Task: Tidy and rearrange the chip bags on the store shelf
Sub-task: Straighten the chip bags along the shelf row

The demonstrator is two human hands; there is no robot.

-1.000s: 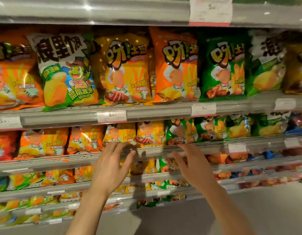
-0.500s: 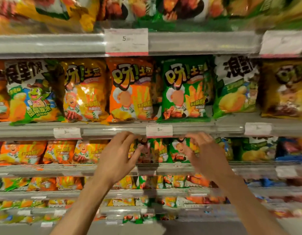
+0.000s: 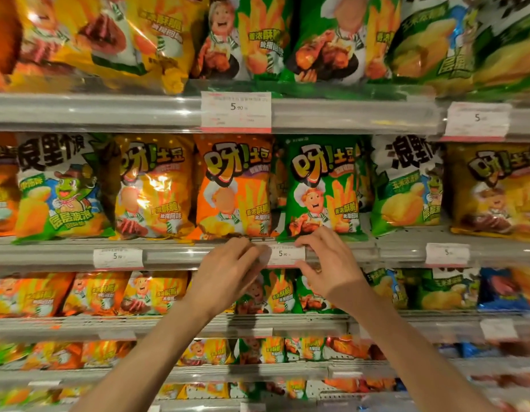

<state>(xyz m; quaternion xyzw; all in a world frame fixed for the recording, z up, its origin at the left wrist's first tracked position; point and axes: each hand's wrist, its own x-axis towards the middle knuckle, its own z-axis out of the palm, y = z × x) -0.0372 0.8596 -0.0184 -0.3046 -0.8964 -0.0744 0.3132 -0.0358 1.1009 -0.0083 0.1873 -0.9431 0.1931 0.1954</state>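
Landmark: the white paper price tag (image 3: 286, 254) reading 5.90, clipped to the grey shelf rail (image 3: 174, 257) between the two hands.

Far left of the tag, same shelf — a white-and-green glossy chip bag with a cartoon frog (image 3: 60, 188), upright. Next, nearer the tag, a yellow foil chip bag (image 3: 155, 185), then an orange foil chip bag with a cartoon chef (image 3: 234, 185) standing just above and left of the tag.

Left hand (image 3: 228, 278) sits at the tag's left edge, fingers curled at the rail under the orange bag; whether they pinch anything I cannot tell.

Right hand (image 3: 329, 266) is at the tag's right edge, fingertips curled up onto the bottom seam of the green foil chip bag with fries printed on it (image 3: 323, 188), directly above and right of the tag. Looks like a light hold on that seam.

Further right of the tag: another white-and-green bag (image 3: 406, 185), then a dark yellow bag (image 3: 495, 188).

Step in hand, as I judge it — squaring the front bags of this row. Next move likely calls for lifting the green bag's base and seating it upright, flush with its orange neighbour.
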